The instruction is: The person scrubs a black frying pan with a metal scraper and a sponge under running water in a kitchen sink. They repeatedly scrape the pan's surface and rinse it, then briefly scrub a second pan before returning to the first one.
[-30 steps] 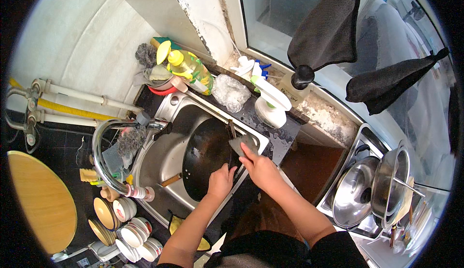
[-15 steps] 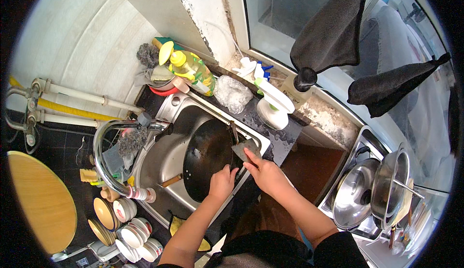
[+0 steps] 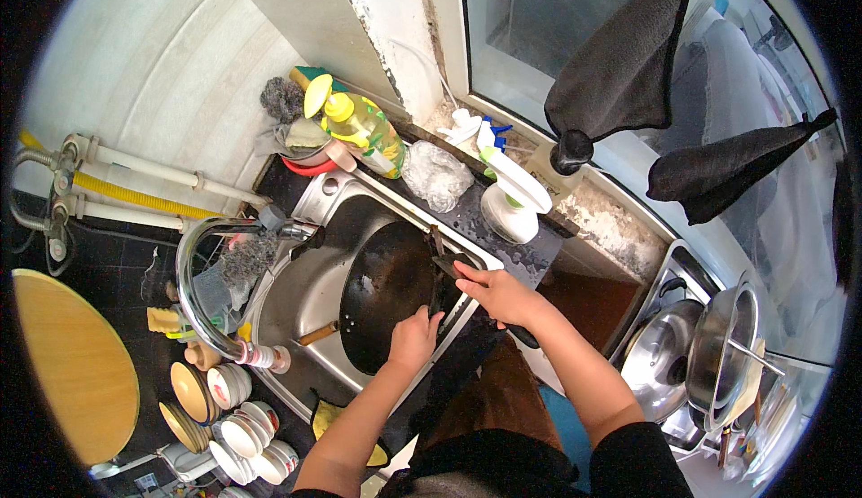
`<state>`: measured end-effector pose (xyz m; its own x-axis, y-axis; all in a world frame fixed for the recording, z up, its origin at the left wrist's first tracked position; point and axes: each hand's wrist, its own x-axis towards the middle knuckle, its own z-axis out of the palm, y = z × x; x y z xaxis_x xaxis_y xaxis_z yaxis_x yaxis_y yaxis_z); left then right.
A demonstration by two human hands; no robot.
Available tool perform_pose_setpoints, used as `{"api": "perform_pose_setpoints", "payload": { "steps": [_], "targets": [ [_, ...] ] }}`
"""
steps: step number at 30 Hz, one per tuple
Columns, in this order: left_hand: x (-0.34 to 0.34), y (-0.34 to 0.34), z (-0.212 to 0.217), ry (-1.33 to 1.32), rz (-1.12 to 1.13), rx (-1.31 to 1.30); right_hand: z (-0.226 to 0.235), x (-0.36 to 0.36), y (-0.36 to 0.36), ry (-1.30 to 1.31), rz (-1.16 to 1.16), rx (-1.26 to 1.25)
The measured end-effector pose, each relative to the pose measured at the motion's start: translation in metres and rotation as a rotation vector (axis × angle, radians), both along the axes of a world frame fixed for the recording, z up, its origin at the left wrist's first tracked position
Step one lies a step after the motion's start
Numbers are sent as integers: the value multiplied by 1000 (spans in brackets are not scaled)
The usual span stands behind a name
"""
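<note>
While our left hand (image 3: 415, 340) pinches the rim of the dark wok (image 3: 379, 305), sitting in the sink (image 3: 289, 296) at the frame's centre, our right hand (image 3: 501, 297) has its grip around a black-handled flat tool (image 3: 521, 334) at the wok's upper-right edge. The work looks unfinished — brownish patches (image 3: 393, 257) mark the wok — though how much is done, we cannot tell.
</note>
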<state>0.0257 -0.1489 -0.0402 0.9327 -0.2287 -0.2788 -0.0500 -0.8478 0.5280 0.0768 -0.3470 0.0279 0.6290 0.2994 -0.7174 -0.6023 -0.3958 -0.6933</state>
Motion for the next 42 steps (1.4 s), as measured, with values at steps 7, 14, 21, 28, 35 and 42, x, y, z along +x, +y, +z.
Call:
{"api": "perform_pose_setpoints", "payload": {
  "steps": [7,14,21,28,35,42],
  "targets": [
    [-2,3,0,-29,15,-41,3,-3,4,-31,-8,-37],
    [1,21,37,10,-53,-69,13,-13,10,-68,-66,-30],
    [1,28,38,-30,-88,-100,10,-8,4,-18,-62,101],
    [10,24,26,-3,-118,-130,-17,5,-15,81,-56,267],
    [8,27,24,74,-88,-130,-4,-11,4,-41,-89,68],
    [11,21,31,56,-86,-102,-28,31,6,-140,16,-31]
  ]
}}
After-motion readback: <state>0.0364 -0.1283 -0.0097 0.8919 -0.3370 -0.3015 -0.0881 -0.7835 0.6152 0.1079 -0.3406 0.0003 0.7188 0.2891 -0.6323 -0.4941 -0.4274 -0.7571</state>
